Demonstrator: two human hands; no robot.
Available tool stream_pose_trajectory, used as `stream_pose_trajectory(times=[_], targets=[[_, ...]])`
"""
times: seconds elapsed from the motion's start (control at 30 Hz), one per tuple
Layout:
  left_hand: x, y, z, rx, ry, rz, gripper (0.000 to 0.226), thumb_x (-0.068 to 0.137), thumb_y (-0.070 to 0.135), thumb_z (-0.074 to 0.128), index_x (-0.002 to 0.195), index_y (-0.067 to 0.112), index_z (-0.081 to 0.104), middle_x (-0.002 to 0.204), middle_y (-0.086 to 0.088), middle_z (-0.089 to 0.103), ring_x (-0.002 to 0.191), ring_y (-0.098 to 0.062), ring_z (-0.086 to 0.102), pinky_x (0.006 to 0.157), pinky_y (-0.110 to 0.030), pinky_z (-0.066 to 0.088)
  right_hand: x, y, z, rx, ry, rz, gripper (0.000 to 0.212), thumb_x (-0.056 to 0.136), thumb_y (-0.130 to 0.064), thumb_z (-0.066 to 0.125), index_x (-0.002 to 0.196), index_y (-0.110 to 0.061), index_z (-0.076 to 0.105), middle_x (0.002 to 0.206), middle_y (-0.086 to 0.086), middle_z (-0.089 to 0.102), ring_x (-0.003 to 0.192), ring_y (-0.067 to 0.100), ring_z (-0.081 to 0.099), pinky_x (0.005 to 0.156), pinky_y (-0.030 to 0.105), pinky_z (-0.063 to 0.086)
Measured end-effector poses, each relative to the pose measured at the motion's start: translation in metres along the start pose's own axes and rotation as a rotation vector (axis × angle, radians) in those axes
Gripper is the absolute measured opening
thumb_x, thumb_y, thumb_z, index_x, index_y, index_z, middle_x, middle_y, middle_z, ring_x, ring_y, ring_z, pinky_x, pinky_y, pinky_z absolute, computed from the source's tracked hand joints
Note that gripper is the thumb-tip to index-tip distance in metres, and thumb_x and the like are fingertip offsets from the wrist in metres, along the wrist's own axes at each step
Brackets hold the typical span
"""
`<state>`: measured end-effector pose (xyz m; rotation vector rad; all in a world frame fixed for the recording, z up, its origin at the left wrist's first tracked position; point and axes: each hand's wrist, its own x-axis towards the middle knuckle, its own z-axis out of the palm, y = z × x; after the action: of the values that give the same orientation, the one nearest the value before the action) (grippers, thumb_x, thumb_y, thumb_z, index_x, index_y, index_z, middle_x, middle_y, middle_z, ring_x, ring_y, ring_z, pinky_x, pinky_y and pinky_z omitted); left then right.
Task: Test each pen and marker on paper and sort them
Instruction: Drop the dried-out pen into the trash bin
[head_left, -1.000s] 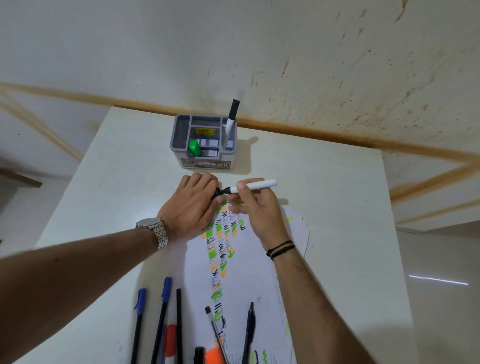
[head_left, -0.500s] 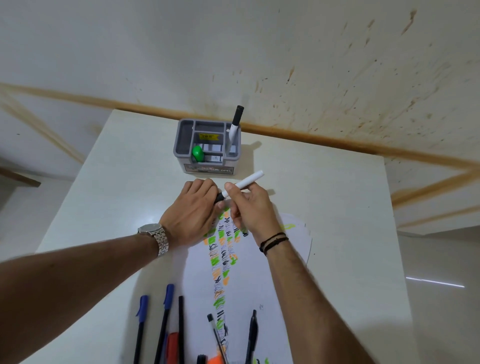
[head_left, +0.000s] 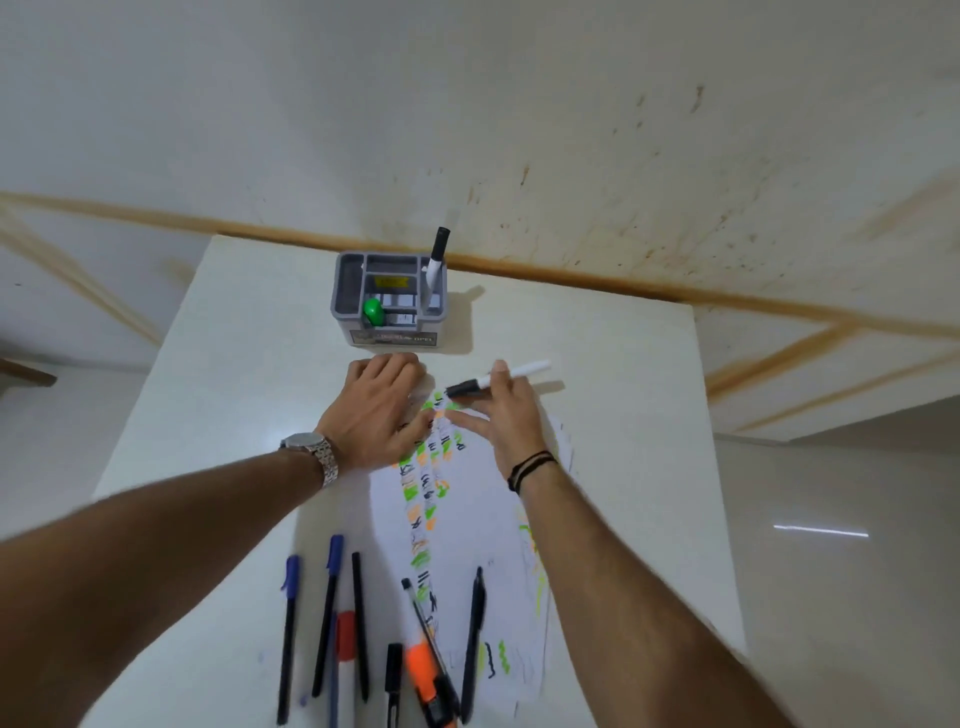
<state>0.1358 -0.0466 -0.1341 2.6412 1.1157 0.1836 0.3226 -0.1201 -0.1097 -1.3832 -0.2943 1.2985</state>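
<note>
One light, rigid whiteboard marker (head_left: 496, 378), black-capped, sits pinched in the right hand (head_left: 506, 415) above the scribbled paper (head_left: 467, 519) near the organizer (head_left: 389, 299), best held mid-barrel, while the left hand (head_left: 379, 410) presses flat, fingers straight.

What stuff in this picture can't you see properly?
- Organizer front label: head view, too small and blurry to read.
- Green thing in the organizer: mostly hidden by its wall.
- Orange highlighter and the pens beside it: cut off by the bottom edge.
- Right hand on the white marker: blurred, so the grip is unclear.
- Paper under the left hand: hidden by the hand.
</note>
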Motion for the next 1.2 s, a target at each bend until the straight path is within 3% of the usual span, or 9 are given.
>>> stream_pose_trajectory(times=[0.1, 0.27, 0.43, 0.57, 0.67, 0.83, 0.93, 1.1, 1.2], targets=[[0.006, 0.009, -0.010, 0.042, -0.086, -0.033, 0.052, 0.098, 0.057, 0.043, 0.128, 0.017, 0.057, 0.134, -0.003, 0.057, 0.116, -0.031, 0.057, 0.096, -0.047, 0.045, -0.016, -0.013, -0.049, 0.059, 0.031, -0.044, 0.005, 0.115, -0.020, 0.044, 0.112, -0.018, 0.041, 0.114, 0.024, 0.064, 0.099, 0.040, 0.071, 0.068, 0.042, 0.066], [0.033, 0.045, -0.043, 0.161, -0.386, -0.162, 0.051, 0.100, 0.045, 0.057, 0.142, 0.016, 0.050, 0.142, -0.007, 0.052, 0.127, -0.034, 0.057, 0.102, -0.053, 0.052, -0.044, -0.041, -0.125, -0.104, 0.126, -0.027, 0.020, 0.114, -0.029, 0.047, 0.127, -0.013, 0.047, 0.084, 0.019, 0.060, 0.061, 0.030, 0.066, 0.051, 0.036, 0.060], [0.066, 0.144, -0.029, 0.350, -0.426, -0.060, 0.063, 0.100, 0.038, 0.060, 0.155, 0.019, 0.037, 0.160, -0.006, 0.038, 0.144, -0.034, 0.045, 0.108, -0.055, 0.049, -0.058, -0.070, -0.204, -0.078, 0.080, 0.005, 0.034, 0.111, -0.009, 0.053, 0.140, -0.025, 0.050, 0.107, 0.013, 0.069, 0.094, 0.029, 0.071, 0.084, 0.047, 0.064], [0.120, 0.242, 0.006, 0.094, -0.571, -0.027, 0.106, 0.097, 0.052, 0.074, 0.173, 0.026, 0.005, 0.182, -0.010, -0.001, 0.167, -0.043, 0.004, 0.121, -0.060, 0.043, -0.049, -0.085, -0.282, -0.229, 0.240, -0.078, 0.017, 0.112, -0.007, 0.049, 0.114, -0.021, 0.059, 0.097, 0.006, 0.075, 0.080, 0.020, 0.064, 0.068, 0.030, 0.056], [0.164, 0.313, 0.029, 0.072, -0.616, -0.033, 0.132, 0.086, 0.052, 0.087, 0.173, 0.032, -0.010, 0.179, -0.018, -0.018, 0.163, -0.055, -0.006, 0.126, -0.066, 0.034, -0.051, -0.091, -0.350, -0.431, 0.352, -0.032, 0.018, 0.108, -0.010, 0.056, 0.096, -0.021, 0.064, 0.086, 0.005, 0.072, 0.079, 0.023, 0.066, 0.070, 0.037, 0.058], [0.203, 0.376, 0.069, 0.219, -0.669, -0.139, 0.144, 0.081, 0.049, 0.090, 0.170, 0.022, -0.020, 0.171, -0.044, -0.004, 0.150, -0.070, 0.026, 0.122, -0.066, 0.039, -0.047, -0.092, -0.443, -0.893, 0.259, 0.222, 0.029, 0.095, -0.015, 0.064, 0.068, -0.023, 0.058, 0.073, 0.003, 0.068, 0.085, 0.037, 0.073, 0.078, 0.049, 0.063], [0.208, 0.375, 0.068, 0.198, -0.693, -0.161, 0.139, 0.082, 0.042, 0.091, 0.172, 0.018, -0.012, 0.170, -0.045, -0.006, 0.148, -0.071, 0.029, 0.120, -0.062, 0.043, -0.027, -0.096, -0.460, -0.969, 0.248, 0.245, 0.037, 0.098, -0.016, 0.064, 0.063, -0.021, 0.051, 0.069, 0.002, 0.063, 0.083, 0.038, 0.069, 0.066, 0.038, 0.057], [0.208, 0.368, 0.069, 0.225, -0.658, -0.129, 0.140, 0.076, 0.046, 0.093, 0.173, 0.023, -0.005, 0.171, -0.043, 0.004, 0.137, -0.063, 0.053, 0.111, -0.057, 0.052, 0.014, -0.104, -0.476, -0.961, 0.161, 0.269, 0.038, 0.102, -0.044, 0.063, 0.119, -0.011, 0.071, 0.116, 0.011, 0.075, 0.109, 0.036, 0.068, 0.085, 0.036, 0.051], [0.208, 0.368, 0.067, 0.220, -0.639, -0.112, 0.139, 0.076, 0.047, 0.093, 0.173, 0.024, -0.004, 0.171, -0.042, 0.006, 0.131, -0.057, 0.061, 0.109, -0.054, 0.056, 0.017, -0.110, -0.481, -0.937, 0.155, 0.270, 0.037, 0.103, -0.036, 0.060, 0.125, -0.007, 0.069, 0.118, 0.013, 0.073, 0.115, 0.036, 0.067, 0.094, 0.039, 0.052]])
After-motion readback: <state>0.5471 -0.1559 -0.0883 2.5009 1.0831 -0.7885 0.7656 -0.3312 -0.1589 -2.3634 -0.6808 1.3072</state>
